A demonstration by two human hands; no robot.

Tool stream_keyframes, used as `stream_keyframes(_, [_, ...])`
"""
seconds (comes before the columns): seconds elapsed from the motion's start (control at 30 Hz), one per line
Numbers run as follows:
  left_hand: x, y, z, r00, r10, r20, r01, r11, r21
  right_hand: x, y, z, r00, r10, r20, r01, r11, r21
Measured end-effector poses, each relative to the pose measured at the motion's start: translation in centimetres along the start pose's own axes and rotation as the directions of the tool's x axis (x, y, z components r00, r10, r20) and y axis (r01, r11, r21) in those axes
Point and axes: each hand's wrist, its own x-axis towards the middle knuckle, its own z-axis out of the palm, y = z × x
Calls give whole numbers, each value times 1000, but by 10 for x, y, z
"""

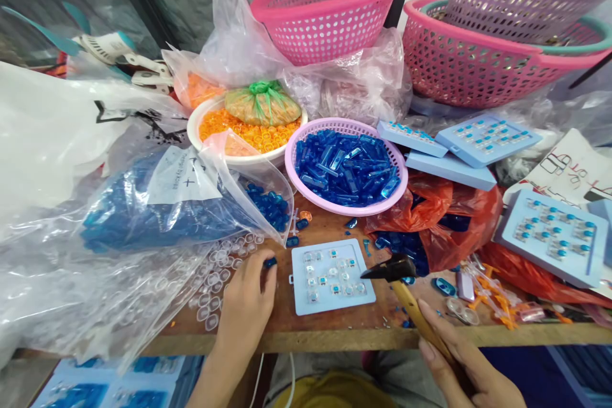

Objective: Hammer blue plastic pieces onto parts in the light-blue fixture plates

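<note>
The light blue tray (333, 277) lies flat on the wooden table (335, 331), near its front edge, between the two hands, with small clear and blue pieces seated in some of its pockets and other pockets bare. Behind it stand the big pink baskets (335, 9), then a large clear bag of blue pieces (157, 204) slumped at the left, a white bowl of orange pieces (248, 134), and a small lilac basket of blue pieces (347, 166). More filled trays (549, 233) lie stacked and spread at the right. The right hand (466, 366) is closed round the wooden handle of a small hammer (393, 269), whose dark head hovers just beside the tray's right edge, close above it. The left hand (246, 306) rests on the table just left of the tray, its fingertips pinched on one small blue piece (270, 262), beside a scatter of clear round caps (215, 280).

To do this well, I would judge that the blue piece should be set squarely into a bare pocket before any tap, so it sits level and not tilted. The left fingers should then draw clear of the pocket while steadying the tray by its edge. The hammer wants a short, light stroke with its face flat on the piece, since the small plastic parts look likely to crack or jump out under a hard or slanted blow
</note>
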Motion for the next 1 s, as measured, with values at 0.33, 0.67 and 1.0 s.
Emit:
stream_keyframes(0.33, [-15,-11,-4,968,252,5,-252,965,71,4,-5,4,1000,0,11,-1,999,49])
stream_keyframes(0.67, [-1,-31,-13,981,109,158,-107,994,-17,7,-11,2,1000,-10,-10,10,1000,-2])
stream_keyframes(1.0, [2,56,-15,959,280,43,-269,948,-169,5,-9,4,999,32,15,-33,997,75])
